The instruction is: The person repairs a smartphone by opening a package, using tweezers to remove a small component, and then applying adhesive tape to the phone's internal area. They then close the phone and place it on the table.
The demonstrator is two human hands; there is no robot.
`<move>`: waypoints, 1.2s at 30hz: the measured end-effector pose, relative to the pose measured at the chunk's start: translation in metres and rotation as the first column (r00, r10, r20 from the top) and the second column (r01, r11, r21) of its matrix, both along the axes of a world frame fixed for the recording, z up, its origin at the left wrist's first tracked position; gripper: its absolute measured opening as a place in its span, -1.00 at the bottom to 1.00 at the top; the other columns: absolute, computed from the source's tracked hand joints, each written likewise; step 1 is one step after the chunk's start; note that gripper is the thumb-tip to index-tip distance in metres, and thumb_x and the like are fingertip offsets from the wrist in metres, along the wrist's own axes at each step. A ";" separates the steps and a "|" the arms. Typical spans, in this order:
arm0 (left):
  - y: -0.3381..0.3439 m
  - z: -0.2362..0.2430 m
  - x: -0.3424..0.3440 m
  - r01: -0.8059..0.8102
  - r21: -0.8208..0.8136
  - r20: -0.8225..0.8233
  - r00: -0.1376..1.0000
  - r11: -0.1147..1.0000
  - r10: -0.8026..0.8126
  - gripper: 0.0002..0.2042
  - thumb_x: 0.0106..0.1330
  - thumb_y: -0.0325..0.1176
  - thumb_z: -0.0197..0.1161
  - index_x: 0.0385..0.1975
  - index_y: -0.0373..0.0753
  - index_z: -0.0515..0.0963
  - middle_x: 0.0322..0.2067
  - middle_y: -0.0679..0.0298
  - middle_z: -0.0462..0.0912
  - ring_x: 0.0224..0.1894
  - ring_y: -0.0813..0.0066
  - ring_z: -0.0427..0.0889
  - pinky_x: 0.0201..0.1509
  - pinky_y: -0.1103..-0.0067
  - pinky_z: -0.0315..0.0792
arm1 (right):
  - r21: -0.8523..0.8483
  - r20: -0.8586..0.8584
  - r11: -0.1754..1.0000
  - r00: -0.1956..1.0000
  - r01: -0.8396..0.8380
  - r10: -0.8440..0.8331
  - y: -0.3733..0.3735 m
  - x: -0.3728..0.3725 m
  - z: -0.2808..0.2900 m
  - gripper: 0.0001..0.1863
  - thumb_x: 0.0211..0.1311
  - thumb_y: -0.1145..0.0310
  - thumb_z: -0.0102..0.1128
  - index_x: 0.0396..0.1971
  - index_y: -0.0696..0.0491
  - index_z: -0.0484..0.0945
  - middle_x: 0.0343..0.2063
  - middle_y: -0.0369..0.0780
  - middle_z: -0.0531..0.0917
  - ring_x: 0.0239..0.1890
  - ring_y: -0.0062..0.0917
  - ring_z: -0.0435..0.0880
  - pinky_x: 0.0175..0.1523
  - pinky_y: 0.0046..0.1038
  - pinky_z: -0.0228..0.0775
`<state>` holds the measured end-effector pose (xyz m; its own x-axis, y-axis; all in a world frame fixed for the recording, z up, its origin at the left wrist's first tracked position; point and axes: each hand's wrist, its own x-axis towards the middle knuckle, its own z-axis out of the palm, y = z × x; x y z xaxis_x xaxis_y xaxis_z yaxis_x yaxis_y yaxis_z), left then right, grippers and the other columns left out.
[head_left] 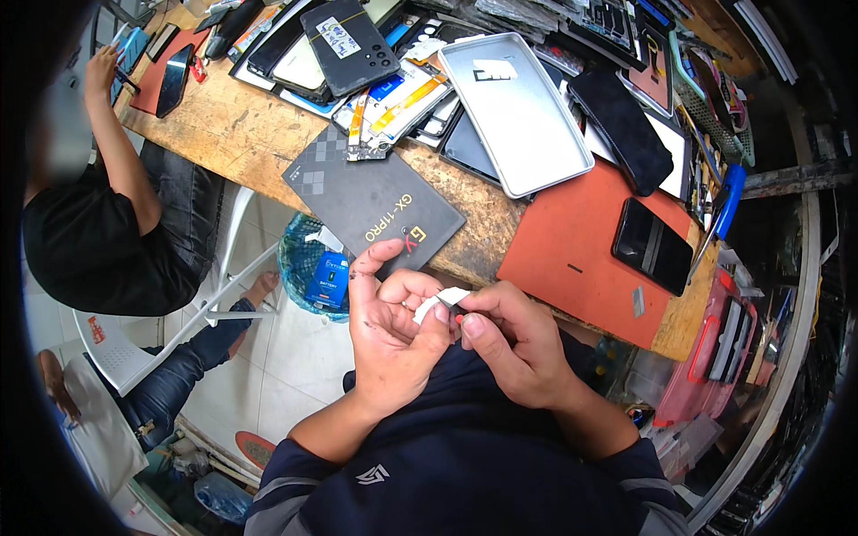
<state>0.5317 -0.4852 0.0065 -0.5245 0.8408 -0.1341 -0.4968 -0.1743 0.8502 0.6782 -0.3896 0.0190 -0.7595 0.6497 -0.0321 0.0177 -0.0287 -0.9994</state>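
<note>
Above my lap, my left hand (391, 344) pinches a small white crumpled piece (431, 309), which looks like tissue or paper, between thumb and fingers. One of its fingers points up and away from the others. My right hand (518, 348) meets it, with thumb and forefinger closed on a small dark piece with a red tip (459, 318). That piece touches the white one; what it is exactly is too small to make out. Beyond my left fingertips, a flat dark grey box (375, 210) juts over the table's front edge.
The wooden table (214, 116) carries a grey phone (349, 45), a silver tray-like panel (518, 116) and an orange-red mat (572, 259) bearing a black phone (652, 246). A blue-handled tool (731, 198) lies right. Below hangs a teal basket (299, 259); another person (107, 241) sits left.
</note>
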 end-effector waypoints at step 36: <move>0.004 0.004 -0.001 -0.007 -0.057 -0.036 0.999 0.998 0.005 -0.32 0.58 -0.62 0.33 0.56 -0.38 0.08 -0.22 0.13 0.76 -0.26 0.41 0.86 -0.07 0.50 0.83 | -0.132 -0.056 0.991 0.998 -0.022 0.014 0.009 0.003 0.005 -0.78 0.75 0.41 0.16 0.11 0.27 0.58 -0.18 -0.19 0.80 -0.10 -0.63 0.81 0.05 -0.50 0.70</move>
<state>0.5309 -0.4811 0.0103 -0.5344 0.8293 -0.1634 -0.4654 -0.1274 0.8759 0.6812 -0.3801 0.0241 -0.7741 0.6287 -0.0744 -0.0357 -0.1607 -0.9863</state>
